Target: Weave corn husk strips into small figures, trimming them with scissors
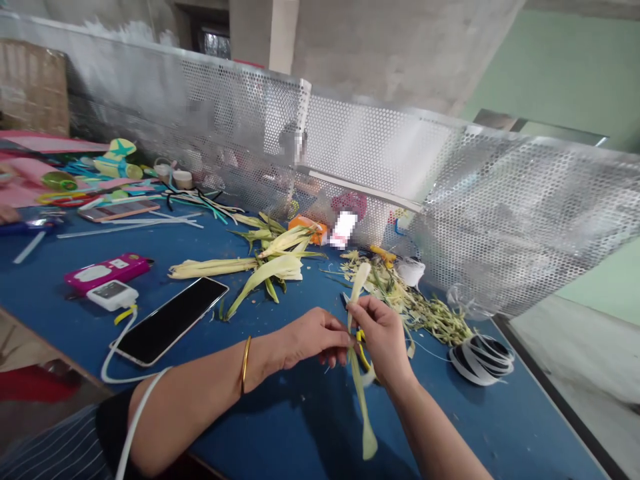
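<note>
A pale green-yellow corn husk strip [368,437], pinched in at its middle, stands lengthwise between my hands. My left hand [320,337] is closed, thumb and fingers pinching the strip at its narrow part. Just above and to the right, my right hand [383,330] pinches the same strip below its broad upper end. A yellow-handled cutting tool [363,353] shows behind the fingers; most of it is hidden, and I cannot tell whether it lies on the table or touches a hand. A thin white thread runs from near my right hand toward a black and white coil [480,360].
Corn husks [270,257] lie on the blue table [310,413], with husk scraps [425,307] before the perforated metal screen [370,147]. A black phone [173,320], a white cable [107,357] crossing my left arm, and a magenta device [107,272] are at left. Another person's hand [7,215] shows far left.
</note>
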`<state>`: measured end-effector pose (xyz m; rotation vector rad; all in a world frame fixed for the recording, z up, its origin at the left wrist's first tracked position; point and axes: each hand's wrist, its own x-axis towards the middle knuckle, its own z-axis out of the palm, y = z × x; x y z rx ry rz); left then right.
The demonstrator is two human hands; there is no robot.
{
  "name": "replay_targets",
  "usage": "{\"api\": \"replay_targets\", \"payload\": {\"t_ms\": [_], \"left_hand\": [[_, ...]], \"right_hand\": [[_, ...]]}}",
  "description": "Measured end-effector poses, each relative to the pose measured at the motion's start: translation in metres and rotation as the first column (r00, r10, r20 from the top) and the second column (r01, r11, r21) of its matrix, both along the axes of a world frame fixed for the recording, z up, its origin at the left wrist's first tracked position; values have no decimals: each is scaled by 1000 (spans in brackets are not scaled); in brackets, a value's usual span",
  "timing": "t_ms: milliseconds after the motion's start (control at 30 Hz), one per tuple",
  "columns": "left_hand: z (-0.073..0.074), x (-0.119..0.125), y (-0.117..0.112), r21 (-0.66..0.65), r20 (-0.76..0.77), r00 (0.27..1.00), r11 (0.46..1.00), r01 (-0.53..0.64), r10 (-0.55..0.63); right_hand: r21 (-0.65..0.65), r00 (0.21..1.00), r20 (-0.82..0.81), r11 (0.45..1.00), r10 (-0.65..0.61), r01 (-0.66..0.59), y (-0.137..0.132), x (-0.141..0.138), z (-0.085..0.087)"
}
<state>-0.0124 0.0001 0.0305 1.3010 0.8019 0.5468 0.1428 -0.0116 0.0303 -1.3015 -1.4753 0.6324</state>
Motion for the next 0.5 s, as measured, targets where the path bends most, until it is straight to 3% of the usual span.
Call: {"api": "replay_targets", "payload": {"t_ms": [67,100,167,267,367,433,500], "left_hand": [[-1,0,1,-68,78,990,992,-108,113],[-1,0,3,-96,123,980,984,-148,159],[-2,-2,7,-129,223,948,971,-203,228],[-3,-5,14,-160,332,894,952,-260,300],[-3,-6,17,-209,353,874,938,-275,335],[-3,-5,16,-249,355,860,923,-292,368],[-1,-4,15,-272,351,846,908,-318,401]], "right_hand": [[229,972,209,972,-106,57,-3,7,6],[367,935,313,929,-167,43,-4,11,10],[534,839,512,833,-185,-143,-8,14,16],[451,602,796,730,-69,-514,-12,8,15],[351,402,910,703,-100,-619,-11,-6,2],[334,353,927,709,-127,-621,-9,-11,-7],[340,370,921,712,-121,-614,-8,-12,-14]]}}
